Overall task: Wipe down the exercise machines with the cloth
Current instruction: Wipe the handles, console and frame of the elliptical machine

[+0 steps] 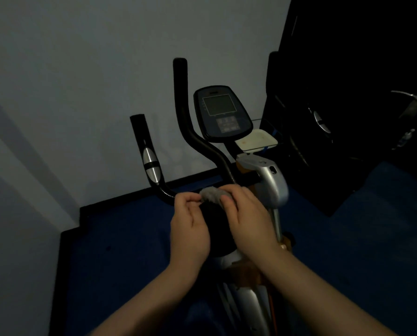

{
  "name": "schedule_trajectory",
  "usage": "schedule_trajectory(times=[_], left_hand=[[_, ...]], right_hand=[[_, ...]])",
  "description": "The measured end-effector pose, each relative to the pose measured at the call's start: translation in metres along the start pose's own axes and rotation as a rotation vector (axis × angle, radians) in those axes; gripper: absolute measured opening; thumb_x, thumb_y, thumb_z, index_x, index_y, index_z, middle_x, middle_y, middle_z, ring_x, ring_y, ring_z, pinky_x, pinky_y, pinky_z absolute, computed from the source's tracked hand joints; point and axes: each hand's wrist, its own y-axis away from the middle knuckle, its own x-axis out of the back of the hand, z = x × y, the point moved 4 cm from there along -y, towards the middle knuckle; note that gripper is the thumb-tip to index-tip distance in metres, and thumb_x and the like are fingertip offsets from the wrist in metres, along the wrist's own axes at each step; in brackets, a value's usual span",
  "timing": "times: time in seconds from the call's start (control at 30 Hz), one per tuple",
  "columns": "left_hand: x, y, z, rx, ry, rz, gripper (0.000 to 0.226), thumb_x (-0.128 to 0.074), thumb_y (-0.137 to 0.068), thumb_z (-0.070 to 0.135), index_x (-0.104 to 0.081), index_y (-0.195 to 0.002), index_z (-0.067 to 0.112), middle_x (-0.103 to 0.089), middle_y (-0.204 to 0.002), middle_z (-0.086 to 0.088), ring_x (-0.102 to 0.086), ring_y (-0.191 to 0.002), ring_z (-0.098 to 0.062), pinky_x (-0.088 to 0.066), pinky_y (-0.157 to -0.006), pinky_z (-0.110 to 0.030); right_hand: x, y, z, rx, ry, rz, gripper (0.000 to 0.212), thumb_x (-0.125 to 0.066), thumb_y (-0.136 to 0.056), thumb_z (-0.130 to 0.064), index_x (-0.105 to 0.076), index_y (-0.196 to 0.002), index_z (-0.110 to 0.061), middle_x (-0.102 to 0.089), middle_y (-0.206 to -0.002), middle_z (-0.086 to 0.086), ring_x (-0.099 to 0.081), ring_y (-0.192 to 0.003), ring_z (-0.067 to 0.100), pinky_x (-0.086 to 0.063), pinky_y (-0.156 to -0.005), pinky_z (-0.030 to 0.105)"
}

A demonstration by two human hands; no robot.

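I hold the small fuzzy grey cloth [210, 194] bunched between both hands, right at the front edge of the black padded saddle [217, 226] of the silver-and-black exercise bike [270, 180]. My left hand [190, 229] pinches its left end with curled fingers; my right hand [246, 214] curls over its right end. The saddle's long axis runs from me toward the black handlebars [190, 132], so I judge the wipe should draw back along it, either hand equally near. My hands cover most of the saddle, the room is dim, and the bike's lower frame is cut off.
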Motion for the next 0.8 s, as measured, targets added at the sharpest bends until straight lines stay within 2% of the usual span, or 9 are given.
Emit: schedule_trajectory(times=[0.13,0.23,0.37,0.43,0.53,0.6,0.67,0.73,0.8], left_hand=[[0.002,0.003,0.003,-0.010,0.022,0.130,0.016,-0.038,-0.101,0.010,-0.049,-0.097,0.021,-0.058,-0.079,0.004,-0.053,-0.064,0.001,-0.042,-0.055,-0.022],[0.002,0.006,0.005,-0.025,-0.062,0.132,0.013,-0.039,-0.101,0.013,-0.049,-0.097,0.019,-0.056,-0.076,0.004,-0.054,-0.064,-0.003,-0.042,-0.054,-0.023],[0.002,0.007,0.005,0.003,-0.118,0.139,0.015,-0.037,-0.101,0.021,-0.049,-0.094,0.027,-0.058,-0.075,0.001,-0.055,-0.062,-0.014,-0.046,-0.056,-0.044],[0.001,0.008,0.004,0.019,-0.127,0.171,0.015,-0.037,-0.101,0.022,-0.049,-0.093,0.028,-0.059,-0.075,0.001,-0.054,-0.060,-0.012,-0.045,-0.055,-0.043],[0.002,0.010,0.002,0.050,-0.107,0.175,0.015,-0.040,-0.101,0.025,-0.053,-0.094,0.026,-0.061,-0.080,0.003,-0.057,-0.068,-0.010,-0.047,-0.060,-0.039],[0.006,0.011,0.000,0.046,-0.127,0.128,0.016,-0.042,-0.101,0.027,-0.056,-0.093,0.028,-0.063,-0.084,0.008,-0.059,-0.076,-0.006,-0.049,-0.067,-0.034],[0.012,0.013,0.000,0.007,-0.136,0.089,0.018,-0.045,-0.100,0.025,-0.060,-0.092,0.030,-0.064,-0.084,0.011,-0.060,-0.080,-0.004,-0.048,-0.069,-0.027],[0.016,0.013,-0.001,-0.008,-0.099,0.092,0.019,-0.046,-0.100,0.020,-0.063,-0.094,0.024,-0.066,-0.087,0.012,-0.062,-0.084,-0.003,-0.048,-0.071,-0.021],[0.018,0.013,-0.003,0.015,-0.004,0.133,0.022,-0.043,-0.101,0.016,-0.065,-0.096,0.016,-0.068,-0.092,0.008,-0.063,-0.090,-0.004,-0.048,-0.075,-0.017]], right_hand=[[-0.010,-0.033,-0.018,0.145,0.281,-0.245,0.028,-0.033,-0.102,-0.039,-0.056,-0.116,-0.028,-0.061,-0.107,-0.004,-0.058,-0.094,0.016,-0.048,-0.076,0.038],[-0.001,-0.025,-0.009,0.191,0.280,-0.239,0.030,-0.031,-0.102,-0.041,-0.053,-0.119,-0.030,-0.059,-0.106,-0.004,-0.057,-0.093,0.015,-0.046,-0.074,0.035],[0.006,-0.017,-0.003,0.173,0.290,-0.231,0.033,-0.027,-0.101,-0.045,-0.052,-0.114,-0.028,-0.058,-0.102,-0.005,-0.056,-0.090,0.014,-0.046,-0.072,0.036],[-0.002,-0.033,-0.010,0.164,0.326,-0.303,0.033,-0.030,-0.101,-0.046,-0.054,-0.107,-0.024,-0.060,-0.098,-0.004,-0.056,-0.086,0.015,-0.045,-0.069,0.036],[-0.001,-0.046,-0.014,0.110,0.184,-0.438,0.026,-0.041,-0.099,-0.043,-0.058,-0.104,-0.024,-0.063,-0.097,-0.003,-0.058,-0.089,0.016,-0.044,-0.070,0.034],[0.019,-0.048,-0.011,0.144,0.096,-0.367,0.020,-0.048,-0.097,-0.038,-0.059,-0.104,-0.023,-0.065,-0.101,-0.002,-0.059,-0.094,0.017,-0.046,-0.075,0.033],[0.040,-0.044,-0.011,0.238,0.052,-0.198,0.019,-0.052,-0.096,-0.039,-0.060,-0.106,-0.025,-0.063,-0.102,-0.007,-0.056,-0.094,0.011,-0.044,-0.076,0.030],[0.044,-0.037,-0.019,0.381,0.124,-0.082,0.022,-0.054,-0.094,-0.043,-0.062,-0.110,-0.030,-0.061,-0.102,-0.013,-0.051,-0.095,0.008,-0.036,-0.080,0.028],[0.026,-0.024,-0.025,0.519,0.269,-0.075,0.029,-0.055,-0.089,-0.045,-0.063,-0.113,-0.032,-0.060,-0.098,-0.012,-0.049,-0.094,0.012,-0.025,-0.080,0.028]])
